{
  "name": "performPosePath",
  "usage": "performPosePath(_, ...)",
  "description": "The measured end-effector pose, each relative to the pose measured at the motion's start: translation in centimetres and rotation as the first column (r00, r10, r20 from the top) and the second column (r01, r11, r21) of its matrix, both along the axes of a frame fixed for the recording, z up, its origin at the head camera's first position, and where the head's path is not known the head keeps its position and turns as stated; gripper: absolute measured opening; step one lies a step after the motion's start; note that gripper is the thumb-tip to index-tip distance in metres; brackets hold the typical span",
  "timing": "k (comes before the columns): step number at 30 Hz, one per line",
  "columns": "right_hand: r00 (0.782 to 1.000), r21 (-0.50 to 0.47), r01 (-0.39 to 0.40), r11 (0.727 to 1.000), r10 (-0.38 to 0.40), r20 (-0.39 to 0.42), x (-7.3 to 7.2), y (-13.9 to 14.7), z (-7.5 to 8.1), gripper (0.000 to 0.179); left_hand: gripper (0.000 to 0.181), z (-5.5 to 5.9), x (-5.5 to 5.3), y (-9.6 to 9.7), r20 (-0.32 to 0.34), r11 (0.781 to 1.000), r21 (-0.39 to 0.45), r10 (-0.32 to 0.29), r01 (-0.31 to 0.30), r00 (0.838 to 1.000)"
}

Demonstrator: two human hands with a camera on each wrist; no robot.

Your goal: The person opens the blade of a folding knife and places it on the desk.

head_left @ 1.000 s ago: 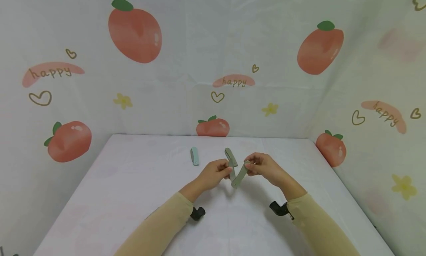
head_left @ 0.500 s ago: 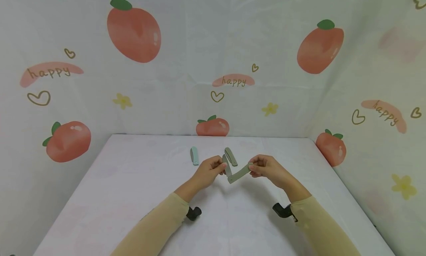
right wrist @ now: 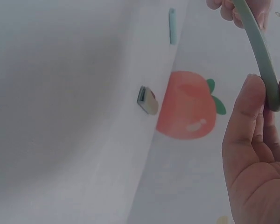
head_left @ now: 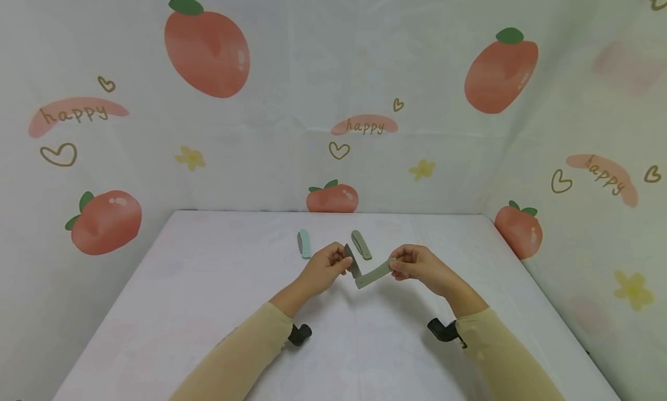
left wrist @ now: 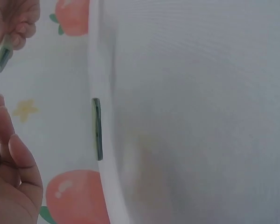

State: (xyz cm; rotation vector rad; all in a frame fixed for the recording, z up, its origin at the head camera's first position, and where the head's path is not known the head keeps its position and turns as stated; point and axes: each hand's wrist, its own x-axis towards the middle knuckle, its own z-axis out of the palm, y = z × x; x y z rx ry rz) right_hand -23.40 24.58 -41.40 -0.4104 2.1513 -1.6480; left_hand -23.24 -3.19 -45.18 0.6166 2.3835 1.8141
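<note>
A half-unfolded green-handled folding knife is held up over the table, its dark blade and handle forming a V in the head view. The left hand pinches the blade between thumb and fingers. At the other side, the right hand pinches the far end of the handle. In the right wrist view the curved handle runs up from the right thumb and fingertips toward the left hand. Just behind the hands, a second green folding knife lies folded on the table.
A light blue folding knife lies folded to the left of the second green one. The white-covered table meets a fabric backdrop printed with fruit, flowers and lettering at the back and sides.
The hands have moved apart, opening the angle between blade and handle. The left hand shifted left, the right slightly right; the blade now looks darker. The two folded knives stayed put.
</note>
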Motion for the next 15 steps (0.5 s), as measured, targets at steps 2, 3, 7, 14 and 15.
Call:
performPosePath(2,1.000,0.007,-0.025,1.000,0.025,-0.004,-0.04,0.05,-0.02,0.027,0.012,0.10,0.01,-0.05,0.000,1.000,-0.018,-0.007,0.007,1.000)
performPosePath(3,0.999,0.012,-0.034,0.999,0.034,-0.002,-0.05,0.06,-0.04,0.027,0.012,0.16,0.00,-0.10,0.003,1.000,-0.024,-0.014,0.014,1.000)
performPosePath(7,0.997,0.041,-0.071,0.997,0.071,0.005,-0.03,0.06,-0.01,0.027,0.013,0.40,-0.11,-0.33,0.023,0.997,-0.059,-0.057,0.058,0.998)
performPosePath(14,0.995,0.100,-0.101,0.990,0.101,0.001,0.09,0.03,0.16,0.026,0.010,0.71,-0.11,-0.59,0.073,0.990,-0.079,-0.110,0.116,0.991)
performPosePath(15,0.994,0.105,-0.105,0.989,0.105,-0.001,0.06,0.03,0.14,0.026,0.011,0.82,-0.04,-0.60,0.077,0.991,-0.077,-0.108,0.114,0.991)
